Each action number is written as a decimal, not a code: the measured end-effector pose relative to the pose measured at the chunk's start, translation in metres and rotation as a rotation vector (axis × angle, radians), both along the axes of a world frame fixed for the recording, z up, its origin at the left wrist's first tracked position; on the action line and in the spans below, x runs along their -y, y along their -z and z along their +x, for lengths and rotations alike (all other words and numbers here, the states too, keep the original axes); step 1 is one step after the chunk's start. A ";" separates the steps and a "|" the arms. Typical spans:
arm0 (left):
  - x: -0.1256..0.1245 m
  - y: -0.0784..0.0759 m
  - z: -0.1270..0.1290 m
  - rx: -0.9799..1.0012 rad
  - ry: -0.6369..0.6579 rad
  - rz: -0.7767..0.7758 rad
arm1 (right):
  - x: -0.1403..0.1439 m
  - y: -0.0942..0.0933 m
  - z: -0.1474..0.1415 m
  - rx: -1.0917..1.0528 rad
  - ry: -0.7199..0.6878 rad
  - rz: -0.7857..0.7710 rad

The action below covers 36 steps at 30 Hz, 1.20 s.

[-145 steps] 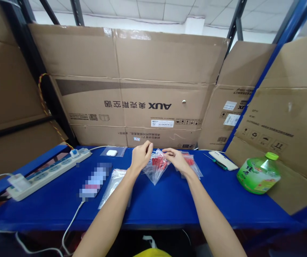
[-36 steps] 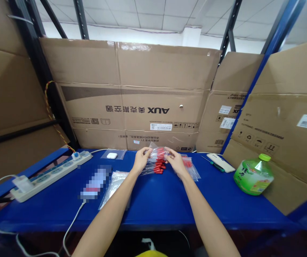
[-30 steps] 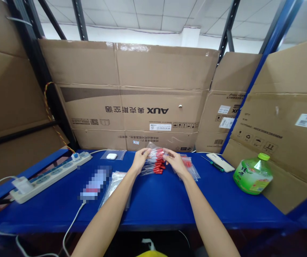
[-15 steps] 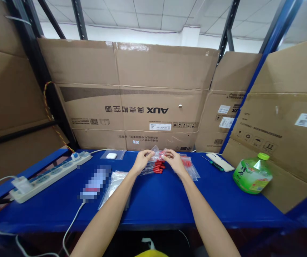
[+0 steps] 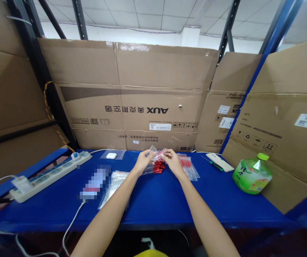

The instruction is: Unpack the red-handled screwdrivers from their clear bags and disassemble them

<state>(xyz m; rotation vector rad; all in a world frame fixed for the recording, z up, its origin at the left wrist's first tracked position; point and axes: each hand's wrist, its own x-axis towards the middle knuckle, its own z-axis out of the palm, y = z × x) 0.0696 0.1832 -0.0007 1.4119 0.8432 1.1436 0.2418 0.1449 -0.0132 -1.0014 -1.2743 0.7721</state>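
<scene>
- empty clear bags (image 5: 115,182), near edge of blue shelf (image 5: 156,203): unfilled.
- left hand (image 5: 144,160) and right hand (image 5: 171,161): fingertips pinching the mouth of a clear bag of red parts (image 5: 156,163), seal seemingly unfinished.
- filled bag (image 5: 188,166), just right: done.
- cardboard boxes (image 5: 132,92) behind.

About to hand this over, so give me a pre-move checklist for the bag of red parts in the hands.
1. Left hand grips the clear bag at its top: ok.
2. Right hand grips the same top edge: ok.
3. Red parts are inside the bag, none loose on the blue table: ok.
4. Bag mouth fully sealed: cannot tell.
5. Second bag of red parts lies apart, right of the hands: ok.
6. Green bottle lies away from the hands: ok.
</scene>
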 end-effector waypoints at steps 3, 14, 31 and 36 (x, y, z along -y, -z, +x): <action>-0.002 0.005 0.001 0.034 -0.019 -0.021 | 0.000 0.000 -0.001 -0.011 -0.001 -0.023; -0.006 0.009 0.003 0.026 -0.076 0.087 | 0.003 -0.002 0.000 0.012 -0.084 -0.056; -0.009 0.013 0.003 -0.041 -0.154 0.138 | 0.002 0.001 0.000 0.041 -0.108 -0.028; -0.006 0.010 0.004 -0.025 -0.195 0.169 | 0.000 0.002 -0.001 0.013 -0.036 -0.040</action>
